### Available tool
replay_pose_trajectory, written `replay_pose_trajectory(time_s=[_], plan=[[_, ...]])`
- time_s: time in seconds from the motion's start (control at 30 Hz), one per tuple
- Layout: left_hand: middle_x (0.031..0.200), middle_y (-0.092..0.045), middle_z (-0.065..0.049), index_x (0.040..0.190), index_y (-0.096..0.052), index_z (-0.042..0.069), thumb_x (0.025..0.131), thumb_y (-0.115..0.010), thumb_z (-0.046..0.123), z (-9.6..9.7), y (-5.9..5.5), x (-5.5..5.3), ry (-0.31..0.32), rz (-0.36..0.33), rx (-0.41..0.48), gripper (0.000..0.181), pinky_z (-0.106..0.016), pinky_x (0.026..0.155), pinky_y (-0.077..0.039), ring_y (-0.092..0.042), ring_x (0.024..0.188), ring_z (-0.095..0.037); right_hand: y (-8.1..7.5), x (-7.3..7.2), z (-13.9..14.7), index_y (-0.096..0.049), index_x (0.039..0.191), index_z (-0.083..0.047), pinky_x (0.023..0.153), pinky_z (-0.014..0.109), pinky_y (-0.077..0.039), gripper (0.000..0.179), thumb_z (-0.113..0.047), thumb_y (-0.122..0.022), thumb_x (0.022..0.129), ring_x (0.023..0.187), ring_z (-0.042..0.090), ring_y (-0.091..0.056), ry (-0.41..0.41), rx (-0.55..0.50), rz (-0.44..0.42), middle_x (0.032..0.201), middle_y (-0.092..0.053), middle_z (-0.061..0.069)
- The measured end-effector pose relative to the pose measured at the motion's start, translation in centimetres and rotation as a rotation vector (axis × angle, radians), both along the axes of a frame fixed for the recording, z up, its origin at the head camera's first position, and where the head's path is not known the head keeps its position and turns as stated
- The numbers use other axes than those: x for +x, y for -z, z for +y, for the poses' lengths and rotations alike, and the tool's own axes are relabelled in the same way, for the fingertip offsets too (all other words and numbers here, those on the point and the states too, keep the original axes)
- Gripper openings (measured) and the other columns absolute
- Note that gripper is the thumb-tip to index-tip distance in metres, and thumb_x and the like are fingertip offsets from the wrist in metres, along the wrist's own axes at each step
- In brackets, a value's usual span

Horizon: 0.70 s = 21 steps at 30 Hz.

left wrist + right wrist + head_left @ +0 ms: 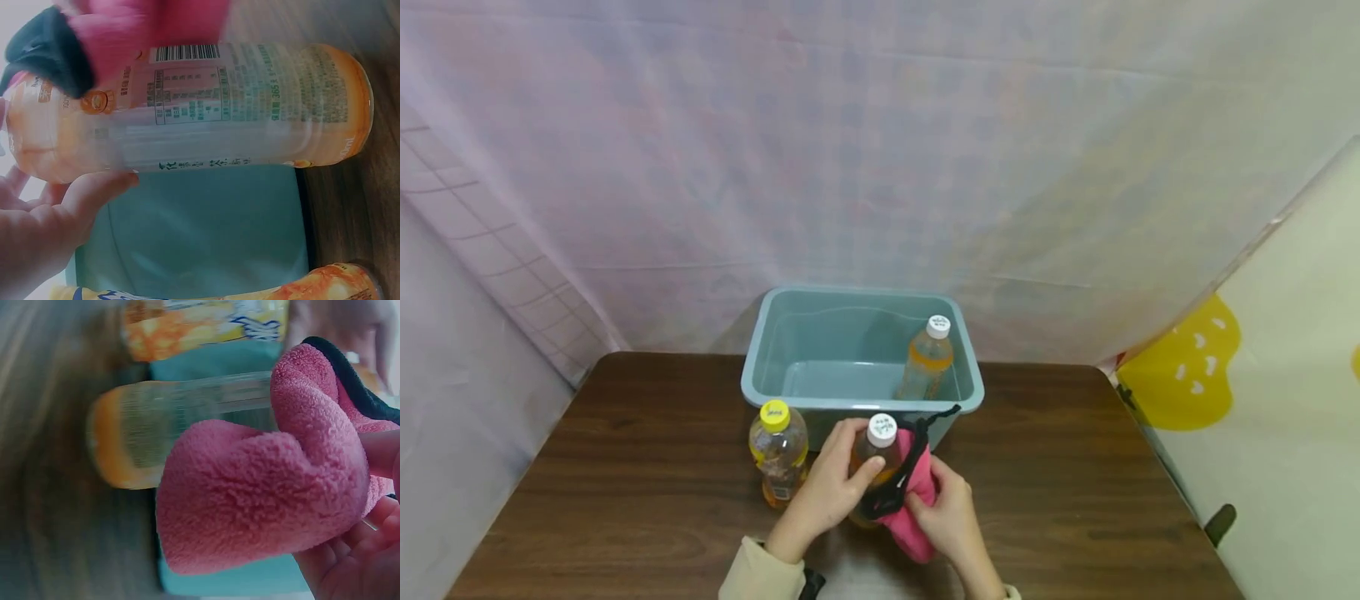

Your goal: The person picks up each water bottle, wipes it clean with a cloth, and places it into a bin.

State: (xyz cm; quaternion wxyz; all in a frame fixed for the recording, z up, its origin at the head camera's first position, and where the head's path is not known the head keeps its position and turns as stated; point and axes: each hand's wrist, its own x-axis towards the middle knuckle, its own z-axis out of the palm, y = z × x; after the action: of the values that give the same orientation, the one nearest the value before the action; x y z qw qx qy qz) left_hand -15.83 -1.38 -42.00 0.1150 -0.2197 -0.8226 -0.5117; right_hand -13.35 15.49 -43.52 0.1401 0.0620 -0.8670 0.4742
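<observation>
My left hand (829,487) grips a clear plastic bottle (187,131) near its top; it has a white cap (882,429) and an orange-printed label. In the head view this bottle stands upright in front of the tub. From the right, my right hand (951,510) pinches a fluffy pink cloth (250,494) with black edging and a black hanging loop (943,412). The cloth lies against the bottle's right side near the neck, covering part of it. Left of my left hand stands a yellow-capped bottle (781,458) with amber liquid low inside.
A blue-green plastic tub (850,325) sits behind my hands, near the table's far edge. Inside, at its right end, leans another white-capped bottle (931,360). The brown wooden table (625,492) reaches out on both sides, with a hanging sheet (880,167) behind it.
</observation>
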Motion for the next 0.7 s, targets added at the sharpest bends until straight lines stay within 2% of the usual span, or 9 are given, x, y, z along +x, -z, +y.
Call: replay_pose_trajectory(time_s=[0.2,0.5,0.7], plan=[[0.109,-0.051,-0.010,0.116,-0.047,0.004,0.087,-0.059,0.022,-0.1,0.0,-0.1,0.011,-0.028,-0.002,0.036,-0.043,0.088,-0.042,-0.051,0.104,-0.022,2.1,-0.4,0.1,-0.064,0.091,0.001,0.052,0.022,-0.044,0.030,0.007,-0.065,0.061,0.059,0.005,-0.050,-0.015,0.027,-0.037,0.070,-0.062,0.006],[0.110,-0.051,-0.009,0.118,-0.047,0.005,0.087,-0.059,0.023,-0.2,0.2,0.1,0.011,-0.018,0.001,0.037,-0.042,0.088,-0.041,-0.050,0.105,-0.022,5.9,-1.2,0.7,-0.065,0.089,0.000,0.050,0.021,-0.042,0.029,0.005,-0.065,0.061,0.059,0.006,-0.050,-0.058,0.126,-0.129,0.071,-0.064,0.006],[0.111,-0.051,-0.008,0.119,-0.047,0.007,0.088,-0.058,0.024,-0.1,0.3,0.1,0.023,-0.037,-0.001,0.037,-0.042,0.088,-0.041,-0.050,0.105,-0.021,6.5,-1.3,0.9,-0.064,0.084,0.001,0.047,0.021,-0.039,0.027,0.006,-0.063,0.058,0.055,0.006,-0.046,-0.054,0.117,-0.159,0.067,-0.060,0.006]])
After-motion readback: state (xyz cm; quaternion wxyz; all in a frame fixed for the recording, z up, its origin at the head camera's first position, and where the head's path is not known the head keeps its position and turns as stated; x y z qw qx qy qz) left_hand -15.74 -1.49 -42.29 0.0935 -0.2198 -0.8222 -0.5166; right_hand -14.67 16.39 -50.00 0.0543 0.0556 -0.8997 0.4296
